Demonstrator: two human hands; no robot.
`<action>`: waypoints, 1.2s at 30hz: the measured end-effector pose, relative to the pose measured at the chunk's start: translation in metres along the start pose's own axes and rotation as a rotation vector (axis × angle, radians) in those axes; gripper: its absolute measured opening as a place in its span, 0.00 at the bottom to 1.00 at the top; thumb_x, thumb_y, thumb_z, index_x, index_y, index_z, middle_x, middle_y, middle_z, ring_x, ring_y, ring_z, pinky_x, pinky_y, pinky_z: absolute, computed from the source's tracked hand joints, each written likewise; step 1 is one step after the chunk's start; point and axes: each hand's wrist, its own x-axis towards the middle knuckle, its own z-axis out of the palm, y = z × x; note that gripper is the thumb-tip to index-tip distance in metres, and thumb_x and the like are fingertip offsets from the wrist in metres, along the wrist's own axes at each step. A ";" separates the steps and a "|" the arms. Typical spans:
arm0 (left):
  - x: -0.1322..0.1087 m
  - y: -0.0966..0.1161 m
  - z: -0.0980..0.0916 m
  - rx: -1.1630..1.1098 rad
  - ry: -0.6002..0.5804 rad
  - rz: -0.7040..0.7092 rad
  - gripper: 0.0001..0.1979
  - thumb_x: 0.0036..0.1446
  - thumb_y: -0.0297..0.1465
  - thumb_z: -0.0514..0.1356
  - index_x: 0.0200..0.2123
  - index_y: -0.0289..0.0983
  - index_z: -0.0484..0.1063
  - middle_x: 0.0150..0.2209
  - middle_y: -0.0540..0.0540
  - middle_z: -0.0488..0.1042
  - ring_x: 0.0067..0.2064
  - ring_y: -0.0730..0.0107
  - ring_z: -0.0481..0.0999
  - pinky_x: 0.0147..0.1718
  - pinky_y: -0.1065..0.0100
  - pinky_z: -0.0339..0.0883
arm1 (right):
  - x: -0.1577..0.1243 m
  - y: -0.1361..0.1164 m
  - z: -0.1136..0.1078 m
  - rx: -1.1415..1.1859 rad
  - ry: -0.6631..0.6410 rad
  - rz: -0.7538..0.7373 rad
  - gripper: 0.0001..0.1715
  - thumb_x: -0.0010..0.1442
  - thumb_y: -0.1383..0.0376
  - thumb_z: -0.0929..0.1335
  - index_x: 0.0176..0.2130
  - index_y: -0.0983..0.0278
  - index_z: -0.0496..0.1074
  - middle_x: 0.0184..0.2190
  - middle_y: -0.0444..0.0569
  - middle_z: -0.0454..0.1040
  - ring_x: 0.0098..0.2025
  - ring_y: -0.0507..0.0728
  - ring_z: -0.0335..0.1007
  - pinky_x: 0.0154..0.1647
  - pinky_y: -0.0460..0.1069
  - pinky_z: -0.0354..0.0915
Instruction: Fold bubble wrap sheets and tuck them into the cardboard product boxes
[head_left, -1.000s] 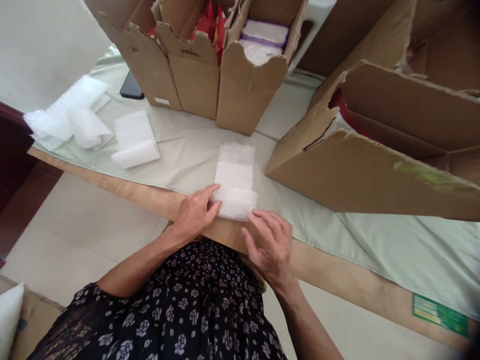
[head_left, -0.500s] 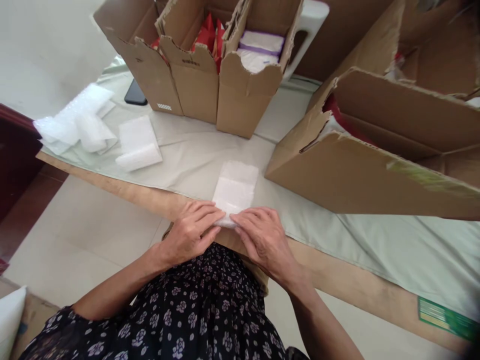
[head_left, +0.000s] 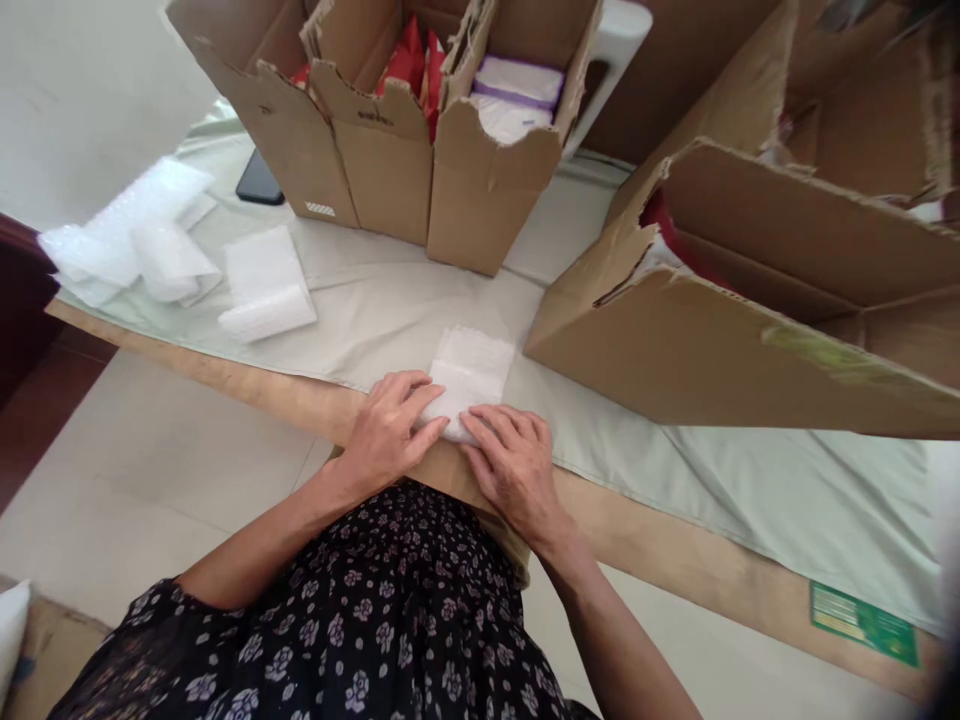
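A small white sheet of bubble wrap lies at the front edge of the table, its near end folded or rolled over. My left hand grips the left part of that near end, thumb in front and fingers on top. On the right part, my right hand does the same, with its fingertips over the fold and the thumb below. Whether anything is wrapped inside the fold cannot be made out. Up and to the left rests another piece of bubble wrap, its near end also rolled.
More bubble wrap is heaped at the left, near a dark phone. Cut cardboard boxes holding red and white packets stand at the back. A large cardboard box occupies the right. A green card lies on the front edge.
Both hands have shifted slightly away from me along the bubble wrap, and its near end has moved up with them. The left fingers are a bit more spread. The camera view has shifted slightly.
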 end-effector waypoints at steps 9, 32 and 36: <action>-0.005 -0.005 -0.003 -0.062 -0.031 0.035 0.13 0.67 0.27 0.58 0.53 0.33 0.76 0.41 0.40 0.81 0.44 0.57 0.78 0.46 0.55 0.73 | -0.003 -0.002 -0.008 0.112 0.050 0.139 0.16 0.73 0.63 0.65 0.58 0.61 0.71 0.50 0.54 0.80 0.49 0.62 0.75 0.50 0.58 0.67; -0.017 0.035 0.010 -1.520 -0.110 -0.779 0.28 0.51 0.36 0.76 0.54 0.38 0.77 0.54 0.42 0.80 0.57 0.58 0.78 0.60 0.60 0.68 | -0.013 -0.029 -0.007 0.431 0.090 0.251 0.13 0.72 0.64 0.66 0.54 0.59 0.74 0.47 0.50 0.83 0.48 0.60 0.79 0.51 0.58 0.68; -0.019 0.038 0.011 -1.530 -0.084 -0.750 0.24 0.50 0.34 0.77 0.51 0.40 0.79 0.52 0.45 0.82 0.54 0.62 0.79 0.57 0.63 0.69 | -0.024 -0.022 -0.009 0.497 0.126 0.355 0.16 0.69 0.57 0.69 0.54 0.57 0.75 0.54 0.54 0.78 0.57 0.64 0.75 0.58 0.62 0.68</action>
